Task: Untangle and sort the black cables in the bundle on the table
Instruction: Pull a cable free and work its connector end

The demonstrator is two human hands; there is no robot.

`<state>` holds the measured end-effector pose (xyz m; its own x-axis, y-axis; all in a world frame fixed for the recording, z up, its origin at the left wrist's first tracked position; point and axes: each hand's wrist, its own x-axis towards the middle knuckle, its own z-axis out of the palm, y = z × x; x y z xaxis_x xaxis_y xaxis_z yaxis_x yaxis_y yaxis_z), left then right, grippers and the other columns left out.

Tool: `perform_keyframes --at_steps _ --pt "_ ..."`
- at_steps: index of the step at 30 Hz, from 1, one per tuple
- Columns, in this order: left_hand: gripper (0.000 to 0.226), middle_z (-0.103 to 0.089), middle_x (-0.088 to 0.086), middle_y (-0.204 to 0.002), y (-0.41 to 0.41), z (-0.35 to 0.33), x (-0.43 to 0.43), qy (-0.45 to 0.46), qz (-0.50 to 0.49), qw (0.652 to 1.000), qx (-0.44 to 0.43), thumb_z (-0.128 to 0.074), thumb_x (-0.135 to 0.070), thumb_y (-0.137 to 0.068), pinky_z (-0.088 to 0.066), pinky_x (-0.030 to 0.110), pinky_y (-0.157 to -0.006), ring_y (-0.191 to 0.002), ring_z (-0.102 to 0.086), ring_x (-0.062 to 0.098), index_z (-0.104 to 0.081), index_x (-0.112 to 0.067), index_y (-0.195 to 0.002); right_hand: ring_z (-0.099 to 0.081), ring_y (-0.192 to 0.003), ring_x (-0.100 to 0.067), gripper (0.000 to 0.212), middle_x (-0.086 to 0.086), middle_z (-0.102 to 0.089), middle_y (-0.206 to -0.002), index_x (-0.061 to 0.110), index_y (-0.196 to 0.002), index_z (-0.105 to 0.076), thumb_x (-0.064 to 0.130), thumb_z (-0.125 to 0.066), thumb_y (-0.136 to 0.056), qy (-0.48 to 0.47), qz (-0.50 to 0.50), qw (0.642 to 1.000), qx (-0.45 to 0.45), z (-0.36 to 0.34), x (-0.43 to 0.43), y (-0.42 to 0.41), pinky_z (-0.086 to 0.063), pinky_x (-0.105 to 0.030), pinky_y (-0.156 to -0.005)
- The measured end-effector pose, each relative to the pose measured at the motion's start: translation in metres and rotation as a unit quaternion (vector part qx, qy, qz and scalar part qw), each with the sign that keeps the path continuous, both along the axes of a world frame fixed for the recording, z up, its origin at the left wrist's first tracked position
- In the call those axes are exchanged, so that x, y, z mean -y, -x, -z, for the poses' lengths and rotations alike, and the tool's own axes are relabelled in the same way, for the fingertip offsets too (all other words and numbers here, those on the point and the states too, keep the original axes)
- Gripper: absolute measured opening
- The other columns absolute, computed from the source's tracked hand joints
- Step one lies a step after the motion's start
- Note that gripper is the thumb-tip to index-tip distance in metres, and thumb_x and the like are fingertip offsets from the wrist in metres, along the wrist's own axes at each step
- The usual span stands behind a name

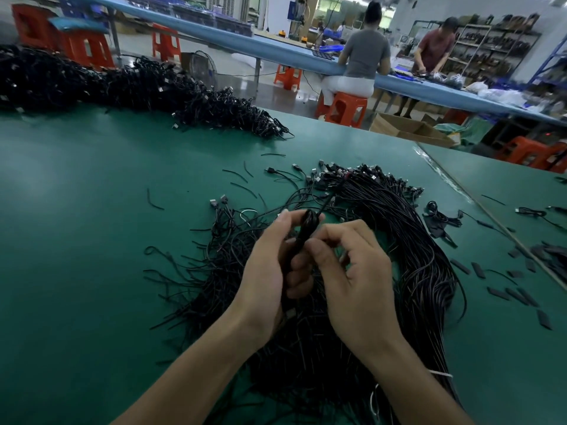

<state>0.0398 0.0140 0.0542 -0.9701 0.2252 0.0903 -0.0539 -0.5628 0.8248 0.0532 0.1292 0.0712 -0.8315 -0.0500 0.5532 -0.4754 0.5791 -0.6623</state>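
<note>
Above the bundle, the left hand has its fingers curled round a small coiled cable, and the right hand pinches the same cable just under the coil between thumb and forefinger. A tail runs from the coil back to the bundle's far end, where the plugs cluster. That tail is probably the main risk: a hard pull could drag neighbouring strands along or tighten a knot, and a plug might snag in the mass. If the pinch slips, the coil would likely spring open and drop back into the bundle, where it would be hard to tell apart. The bundle lies on a green table, directly under the hands and curving away to their right. Short black strips are scattered right of the bundle, and loose strands fray out on its left. Beyond the bundle to the left, a much larger pile sits along the table's far edge. Past that are orange stools, a long blue bench with two people working at it, and shelving at the back.
</note>
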Motion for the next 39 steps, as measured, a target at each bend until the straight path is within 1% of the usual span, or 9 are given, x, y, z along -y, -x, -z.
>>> perform_keyframes --at_steps 3,5,10,13,17,25,28,31,39 --pt "0.034 -0.07 -0.006 -0.088 0.003 0.004 -0.002 0.097 -0.131 0.976 -0.144 -0.039 -0.033 -0.102 -0.053 0.021 -0.07 -0.081 -0.065 0.01 -0.072 -0.025 -0.108 -0.065 -0.079 -0.01 0.01 0.002 -0.065 -0.086 0.023 -0.086 -0.069 0.026 -0.062 -0.092 0.14 -0.07 0.984 0.09 -0.003 0.003 0.0 -0.051 -0.017 -0.068" --pt "0.03 -0.07 -0.004 -0.11 0.006 0.007 0.0 0.142 -0.164 0.953 -0.21 -0.042 -0.026 -0.104 -0.05 0.022 -0.088 -0.106 -0.064 0.011 -0.069 -0.025 -0.115 -0.068 -0.083 -0.016 0.018 -0.004 -0.071 -0.089 0.015 -0.092 -0.071 0.03 -0.062 -0.091 0.183 -0.095 0.969 0.137 -0.004 0.001 0.0 -0.055 -0.023 -0.074" --pt "0.035 -0.051 -0.011 -0.096 0.011 0.018 0.006 0.346 -0.269 0.861 -0.258 -0.04 -0.045 -0.101 -0.043 0.013 -0.084 -0.095 -0.052 0.003 -0.066 -0.03 -0.119 -0.064 -0.079 -0.008 0.015 0.003 -0.067 -0.085 0.021 -0.089 -0.069 0.034 -0.061 -0.088 0.13 -0.07 0.983 0.106 -0.006 -0.005 0.002 -0.05 -0.018 -0.072" --pt "0.026 -0.055 -0.017 -0.068 0.008 0.018 0.003 0.313 -0.207 0.889 -0.261 -0.037 -0.048 -0.104 -0.04 0.02 -0.053 -0.058 -0.05 0.004 -0.061 -0.043 -0.092 -0.061 -0.08 -0.005 0.007 0.01 -0.062 -0.086 0.033 -0.085 -0.063 0.028 -0.063 -0.09 0.068 -0.04 0.996 0.045 -0.007 -0.008 0.005 -0.045 -0.011 -0.069" --pt "0.033 -0.056 -0.006 -0.053 0.008 0.014 0.003 0.247 -0.112 0.944 -0.187 -0.041 -0.041 -0.103 -0.038 0.021 -0.045 -0.043 -0.047 0.008 -0.061 -0.045 -0.077 -0.058 -0.084 -0.001 0.023 0.014 -0.058 -0.088 0.036 -0.089 -0.06 0.013 -0.067 -0.092 0.007 -0.017 1.0 -0.001 -0.005 -0.013 0.007 -0.043 -0.006 -0.07" --pt "0.045 -0.075 0.008 -0.094 0.01 0.01 0.005 0.139 -0.082 0.98 -0.12 -0.033 -0.041 -0.103 -0.059 0.033 -0.079 -0.089 -0.072 0.024 -0.074 -0.023 -0.102 -0.057 -0.084 -0.005 0.022 0.018 -0.059 -0.088 0.042 -0.087 -0.061 0.021 -0.066 -0.092 0.003 -0.003 0.999 0.039 0.007 -0.019 0.009 -0.042 -0.01 -0.07" --pt "0.017 -0.077 0.003 -0.096 0.01 0.009 0.006 0.148 -0.132 0.971 -0.135 -0.051 -0.016 -0.103 -0.055 0.021 -0.08 -0.094 -0.073 0.014 -0.064 -0.022 -0.112 -0.059 -0.076 -0.001 0.019 0.013 -0.063 -0.083 0.036 -0.085 -0.065 0.019 -0.067 -0.092 0.048 -0.016 0.996 0.076 0.012 -0.018 0.008 -0.042 -0.008 -0.065" --pt "0.048 -0.077 0.004 -0.102 0.012 0.01 0.008 0.124 -0.127 0.975 -0.132 -0.063 -0.002 -0.094 -0.053 0.02 -0.087 -0.1 -0.072 0.017 -0.048 -0.031 -0.129 -0.057 -0.064 0.002 0.007 0.015 -0.065 -0.075 0.029 -0.083 -0.068 0.033 -0.065 -0.088 0.108 -0.039 0.983 0.142 0.014 -0.02 0.011 -0.043 -0.01 -0.06" --pt "0.039 -0.075 -0.004 -0.1 0.007 0.012 0.008 0.23 -0.156 0.932 -0.235 -0.041 -0.006 -0.084 -0.043 0.029 -0.095 -0.107 -0.062 0.022 -0.077 -0.016 -0.094 -0.053 -0.061 -0.007 0.013 0.0 -0.065 -0.066 0.019 -0.082 -0.069 0.019 -0.062 -0.094 0.148 -0.029 0.975 0.164 0.012 -0.034 0.019 -0.045 -0.021 -0.058"
